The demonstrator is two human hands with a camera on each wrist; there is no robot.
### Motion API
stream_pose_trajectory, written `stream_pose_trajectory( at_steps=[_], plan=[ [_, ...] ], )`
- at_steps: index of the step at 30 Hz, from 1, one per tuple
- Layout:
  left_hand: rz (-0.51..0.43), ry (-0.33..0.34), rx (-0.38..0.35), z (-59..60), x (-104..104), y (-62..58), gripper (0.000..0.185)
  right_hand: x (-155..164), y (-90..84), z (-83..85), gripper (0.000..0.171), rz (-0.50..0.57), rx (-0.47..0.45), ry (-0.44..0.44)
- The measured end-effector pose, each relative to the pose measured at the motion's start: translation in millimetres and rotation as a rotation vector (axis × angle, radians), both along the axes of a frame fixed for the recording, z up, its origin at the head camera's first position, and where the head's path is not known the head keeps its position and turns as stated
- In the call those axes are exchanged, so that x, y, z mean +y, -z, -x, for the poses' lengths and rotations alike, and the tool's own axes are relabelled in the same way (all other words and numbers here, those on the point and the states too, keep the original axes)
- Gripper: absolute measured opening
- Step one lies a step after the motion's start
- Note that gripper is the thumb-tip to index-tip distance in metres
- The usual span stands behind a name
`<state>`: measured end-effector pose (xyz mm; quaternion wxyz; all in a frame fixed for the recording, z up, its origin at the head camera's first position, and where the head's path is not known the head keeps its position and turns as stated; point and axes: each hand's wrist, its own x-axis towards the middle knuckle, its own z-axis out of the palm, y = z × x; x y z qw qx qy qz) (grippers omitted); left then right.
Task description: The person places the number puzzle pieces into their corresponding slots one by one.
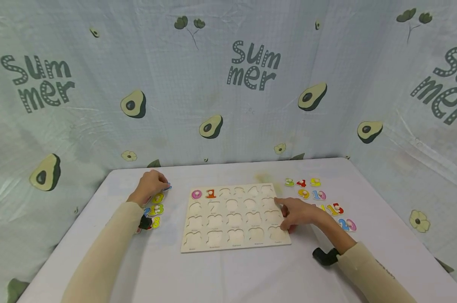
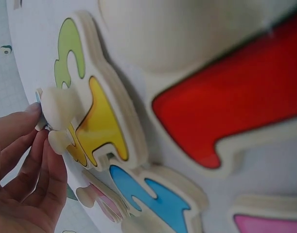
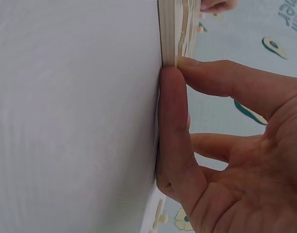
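The wooden number board (image 1: 234,219) lies flat at the middle of the white counter (image 1: 228,273). Its right edge is touched by the right hand (image 1: 294,213), fingers straight. A knobbed number piece (image 2: 90,121) left of the board is pinched by the left hand (image 1: 150,184).

White table (image 1: 228,273): puzzle board (image 1: 234,244), seemingly number pieces (image 1: 319,195).
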<state>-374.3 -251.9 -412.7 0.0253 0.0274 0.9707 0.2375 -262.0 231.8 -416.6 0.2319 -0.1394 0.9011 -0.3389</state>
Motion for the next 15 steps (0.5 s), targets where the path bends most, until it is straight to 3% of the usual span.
stream_pose_trajectory(
  at_steps=[15],
  plan=[
    [-0.035,-0.016,0.017,-2.3,1.8,-5.1,0.024,-2.3,0.3,-0.9,0.096,-0.017,0.028,-0.007]
  ],
)
